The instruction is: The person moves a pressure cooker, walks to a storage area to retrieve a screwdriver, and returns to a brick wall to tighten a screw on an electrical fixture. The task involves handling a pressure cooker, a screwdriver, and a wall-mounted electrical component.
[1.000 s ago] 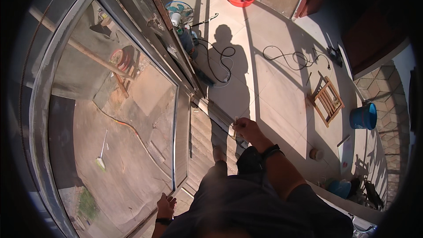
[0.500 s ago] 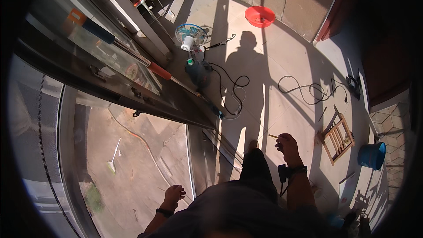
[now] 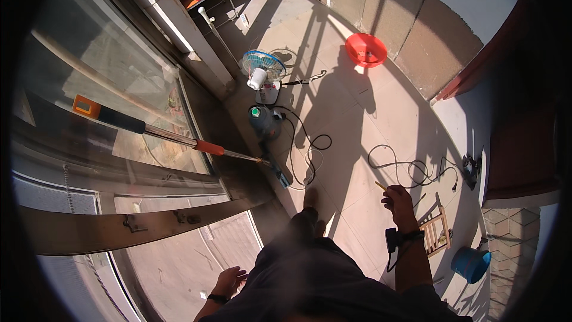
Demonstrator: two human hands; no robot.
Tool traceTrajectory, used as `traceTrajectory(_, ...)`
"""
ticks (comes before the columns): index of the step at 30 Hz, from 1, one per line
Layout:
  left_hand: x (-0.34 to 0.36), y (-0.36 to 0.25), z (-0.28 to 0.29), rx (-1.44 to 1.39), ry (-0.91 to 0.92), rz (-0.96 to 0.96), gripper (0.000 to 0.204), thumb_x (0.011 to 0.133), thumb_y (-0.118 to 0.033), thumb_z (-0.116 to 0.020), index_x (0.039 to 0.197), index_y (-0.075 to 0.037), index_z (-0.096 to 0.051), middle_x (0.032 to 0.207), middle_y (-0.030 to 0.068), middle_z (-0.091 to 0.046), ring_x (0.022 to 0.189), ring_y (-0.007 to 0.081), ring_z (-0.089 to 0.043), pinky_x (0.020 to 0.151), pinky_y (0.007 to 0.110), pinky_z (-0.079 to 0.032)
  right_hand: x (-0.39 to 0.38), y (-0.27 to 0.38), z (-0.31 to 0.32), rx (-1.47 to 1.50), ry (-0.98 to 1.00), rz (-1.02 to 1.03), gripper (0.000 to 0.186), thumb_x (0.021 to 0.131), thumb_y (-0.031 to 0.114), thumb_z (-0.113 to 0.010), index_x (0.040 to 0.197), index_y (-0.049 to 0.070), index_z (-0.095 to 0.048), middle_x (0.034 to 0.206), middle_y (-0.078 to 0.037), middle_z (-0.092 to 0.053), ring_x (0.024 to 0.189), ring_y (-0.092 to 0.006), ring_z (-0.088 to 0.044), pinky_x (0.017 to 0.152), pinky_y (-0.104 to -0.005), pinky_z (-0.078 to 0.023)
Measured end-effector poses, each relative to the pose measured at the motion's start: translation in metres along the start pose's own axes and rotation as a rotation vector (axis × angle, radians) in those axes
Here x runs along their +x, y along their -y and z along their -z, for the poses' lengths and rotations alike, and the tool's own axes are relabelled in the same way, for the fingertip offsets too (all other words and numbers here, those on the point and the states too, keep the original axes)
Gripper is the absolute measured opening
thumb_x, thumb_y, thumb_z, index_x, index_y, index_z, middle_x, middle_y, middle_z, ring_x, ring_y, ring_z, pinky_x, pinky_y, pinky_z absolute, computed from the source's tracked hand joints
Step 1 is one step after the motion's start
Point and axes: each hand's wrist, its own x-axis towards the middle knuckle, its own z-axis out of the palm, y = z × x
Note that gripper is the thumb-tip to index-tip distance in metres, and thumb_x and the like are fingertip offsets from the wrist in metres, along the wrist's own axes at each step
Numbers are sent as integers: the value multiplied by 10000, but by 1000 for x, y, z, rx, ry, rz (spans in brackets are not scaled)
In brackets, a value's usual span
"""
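Visibly pinching one end of a thin yellow stick [image 3: 379, 185] in the right hand [image 3: 400, 204], with thumb and index finger brought close together and the other fingers curled. Pointing the stick's free end toward the upper left, above the tiled floor [image 3: 351, 203] (too slim to tell what kind of stick). Wearing a black band [image 3: 411, 237] on the right wrist, next to a small black box [image 3: 391, 240]. Keeping the left hand [image 3: 230, 281] loosely open and low, with fingers parted and slightly bent, near the glass door [image 3: 179, 226] and beside the dark clothing; cannot tell whether touching it. Facing a red basin [image 3: 357, 42] and a blue-rimmed fan [image 3: 262, 67], with a slatted wooden stool [image 3: 438, 232] and a blue bucket [image 3: 468, 265] to the right.
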Motion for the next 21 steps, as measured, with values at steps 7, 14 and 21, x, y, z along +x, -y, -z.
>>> traceTrajectory(7,8,-36,-87,473,64,-206,241,886,-170,-519,1046,9,-540,1012,198,-615,917,355,-616,714,442,-518,103,115,-64,-137,169,24,234,883,151,-584,1072,18,-548,886,-81,-632,712,-157,-630,616,-253,-496)
traceTrajectory(14,75,-150,-223,1423,95,-790,146,794,-204,-614,836,-65,-597,874,160,-638,841,363,-622,717,456,-510,190,211,-85,-193,224,-24,288,865,90,-592,1126,-25,-558,901,-87,-623,726,-158,-622,593,-236,-476)
traceTrajectory(21,137,-280,-361,323,-99,-97,177,832,-198,-633,921,-47,-617,849,46,-631,756,172,-634,667,311,-520,341,293,-45,-199,153,-78,293,877,117,-598,1142,0,-557,900,-75,-617,720,-168,-622,576,-241,-475)
